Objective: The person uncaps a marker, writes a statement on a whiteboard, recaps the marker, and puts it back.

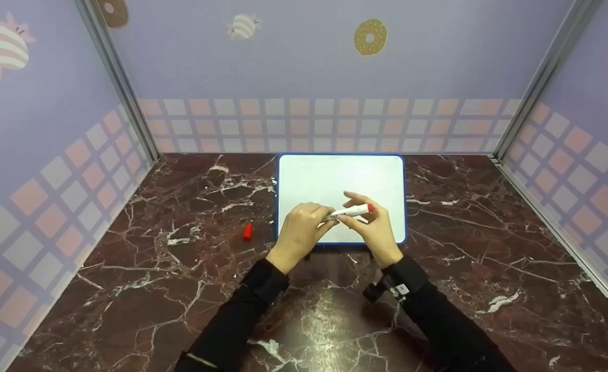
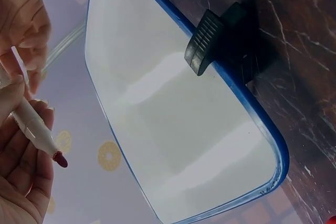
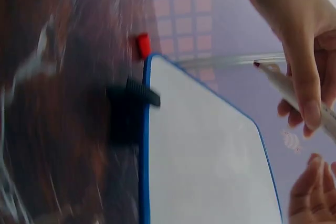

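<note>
Left hand (image 1: 300, 226) grips marker (image 1: 354, 210); right hand (image 1: 379, 231) beside it.

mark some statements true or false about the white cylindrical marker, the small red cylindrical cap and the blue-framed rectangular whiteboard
1. The left hand holds the white marker. True.
2. In the head view, the red cap lies left of the whiteboard. True.
3. The cap is fitted on the marker. False: the marker's dark red tip is bare.
4. Red writing fills the whiteboard. False: none shows.
5. A ridged black clip is at the whiteboard's edge. True.
</note>
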Demonstrator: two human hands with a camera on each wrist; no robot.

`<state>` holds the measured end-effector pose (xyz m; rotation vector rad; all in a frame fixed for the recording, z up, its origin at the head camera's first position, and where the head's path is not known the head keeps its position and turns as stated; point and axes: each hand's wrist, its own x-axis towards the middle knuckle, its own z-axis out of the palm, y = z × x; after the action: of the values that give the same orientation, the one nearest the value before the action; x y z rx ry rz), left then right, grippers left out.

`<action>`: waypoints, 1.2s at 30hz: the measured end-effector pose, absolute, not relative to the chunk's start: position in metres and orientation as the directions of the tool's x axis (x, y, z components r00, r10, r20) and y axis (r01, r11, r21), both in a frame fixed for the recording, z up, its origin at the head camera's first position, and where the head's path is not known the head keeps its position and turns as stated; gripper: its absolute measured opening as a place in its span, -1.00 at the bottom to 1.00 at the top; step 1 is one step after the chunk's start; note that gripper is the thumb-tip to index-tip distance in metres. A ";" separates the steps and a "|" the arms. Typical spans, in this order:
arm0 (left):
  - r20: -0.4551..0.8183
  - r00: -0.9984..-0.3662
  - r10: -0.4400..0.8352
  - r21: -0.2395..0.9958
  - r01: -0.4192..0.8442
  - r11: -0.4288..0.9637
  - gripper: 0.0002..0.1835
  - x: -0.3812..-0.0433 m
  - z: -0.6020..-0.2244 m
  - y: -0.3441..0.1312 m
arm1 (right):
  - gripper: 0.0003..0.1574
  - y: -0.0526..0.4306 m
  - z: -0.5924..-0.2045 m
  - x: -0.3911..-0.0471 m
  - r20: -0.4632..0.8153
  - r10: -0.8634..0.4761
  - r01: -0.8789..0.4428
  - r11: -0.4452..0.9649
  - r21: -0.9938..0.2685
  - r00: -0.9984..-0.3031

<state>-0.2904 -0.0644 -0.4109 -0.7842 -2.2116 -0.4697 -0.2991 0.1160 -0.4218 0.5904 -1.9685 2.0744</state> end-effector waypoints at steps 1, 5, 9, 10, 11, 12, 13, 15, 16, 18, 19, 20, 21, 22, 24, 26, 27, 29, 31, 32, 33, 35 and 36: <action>0.742 -0.544 0.392 0.092 0.662 0.744 -0.78 -0.290 -0.411 -0.064 | -0.40 0.114 -0.422 -0.298 0.417 -0.106 -0.405 -0.122 -0.906 -0.903; 0.739 -0.547 0.395 0.098 0.667 0.739 -0.80 -0.288 -0.411 -0.064 | -0.56 0.109 -0.425 -0.295 0.398 -0.080 -0.373 -0.220 -0.901 -0.914; 0.719 -0.567 0.403 0.114 0.667 0.736 -0.74 -0.290 -0.410 -0.067 | -0.70 0.106 -0.427 -0.295 0.410 -0.064 -0.387 -0.230 -0.893 -0.910; 0.713 -0.574 0.401 0.126 0.669 0.733 -0.70 -0.291 -0.409 -0.069 | -0.72 0.106 -0.427 -0.295 0.419 -0.058 -0.397 -0.226 -0.890 -0.906; 0.709 -0.583 0.396 0.144 0.670 0.728 -0.65 -0.292 -0.408 -0.071 | -0.73 0.105 -0.427 -0.296 0.432 -0.048 -0.411 -0.225 -0.883 -0.901; 0.705 -0.595 0.386 0.167 0.669 0.724 -0.60 -0.294 -0.406 -0.074 | -0.74 0.105 -0.426 -0.296 0.446 -0.035 -0.428 -0.227 -0.875 -0.894; 0.703 -0.608 0.369 0.200 0.666 0.719 -0.56 -0.296 -0.404 -0.078 | -0.75 0.104 -0.426 -0.298 0.460 -0.019 -0.444 -0.228 -0.867 -0.888; 0.700 -0.642 0.313 0.283 0.651 0.705 -0.54 -0.301 -0.399 -0.087 | -0.79 0.103 -0.425 -0.301 0.489 0.013 -0.478 -0.235 -0.846 -0.872; 0.700 -0.658 0.276 0.325 0.639 0.697 -0.55 -0.304 -0.397 -0.092 | -0.81 0.102 -0.425 -0.303 0.503 0.028 -0.495 -0.240 -0.835 -0.864; 0.687 -0.700 0.193 0.415 0.596 0.687 -0.59 -0.310 -0.395 -0.103 | -0.85 0.099 -0.425 -0.309 0.529 0.051 -0.525 -0.240 -0.817 -0.847; 0.677 -0.720 0.152 0.456 0.573 0.681 -0.61 -0.314 -0.395 -0.108 | -0.86 0.098 -0.425 -0.312 0.539 0.057 -0.536 -0.236 -0.810 -0.840; 0.657 -0.745 0.115 0.497 0.543 0.676 -0.61 -0.317 -0.395 -0.113 | -0.87 0.096 -0.425 -0.315 0.553 0.061 -0.550 -0.234 -0.801 -0.831; 0.629 -0.773 0.084 0.535 0.508 0.675 -0.58 -0.319 -0.396 -0.118 | -0.86 0.094 -0.425 -0.318 0.565 0.062 -0.562 -0.231 -0.794 -0.823; 0.593 -0.803 0.058 0.571 0.470 0.673 -0.54 -0.321 -0.398 -0.122 | -0.86 0.092 -0.425 -0.320 0.574 0.060 -0.572 -0.225 -0.789 -0.816; 0.490 -0.871 0.031 0.636 0.382 0.671 -0.43 -0.324 -0.401 -0.130 | -0.84 0.087 -0.426 -0.325 0.596 0.039 -0.589 -0.215 -0.779 -0.802; 0.374 -0.927 0.030 0.681 0.296 0.669 -0.34 -0.325 -0.406 -0.137 | -0.81 0.081 -0.427 -0.330 0.612 0.014 -0.601 -0.203 -0.773 -0.791; 0.327 -0.944 0.036 0.694 0.266 0.669 -0.32 -0.326 -0.409 -0.139 | -0.80 0.078 -0.427 -0.332 0.613 0.004 -0.602 -0.193 -0.775 -0.790; 0.246 -0.968 0.053 0.720 0.219 0.658 -0.29 -0.328 -0.415 -0.142 | -0.82 0.072 -0.428 -0.337 0.617 -0.004 -0.607 -0.172 -0.775 -0.787; 0.203 -0.977 0.071 0.742 0.200 0.640 -0.30 -0.331 -0.420 -0.144 | -0.88 0.065 -0.428 -0.342 0.616 0.007 -0.610 -0.143 -0.779 -0.788; 0.196 -0.978 0.075 0.748 0.198 0.634 -0.32 -0.332 -0.422 -0.144 | -0.90 0.062 -0.428 -0.344 0.614 0.016 -0.610 -0.134 -0.781 -0.789; 0.189 -0.979 0.075 0.751 0.194 0.631 -0.34 -0.333 -0.424 -0.144 | -0.90 0.059 -0.428 -0.345 0.613 0.024 -0.611 -0.124 -0.782 -0.790; 0.188 -0.980 0.070 0.755 0.190 0.627 -0.38 -0.335 -0.427 -0.144 | -0.88 0.052 -0.426 -0.347 0.615 0.033 -0.614 -0.104 -0.782 -0.788; 0.196 -0.978 0.066 0.751 0.193 0.632 -0.40 -0.336 -0.428 -0.144 | -0.88 0.050 -0.423 -0.346 0.616 0.034 -0.616 -0.092 -0.782 -0.787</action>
<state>-0.3365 -0.1443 -0.4284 -0.2162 -2.7007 -1.2687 -0.3457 0.0496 -0.4232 0.6320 -1.7396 1.9301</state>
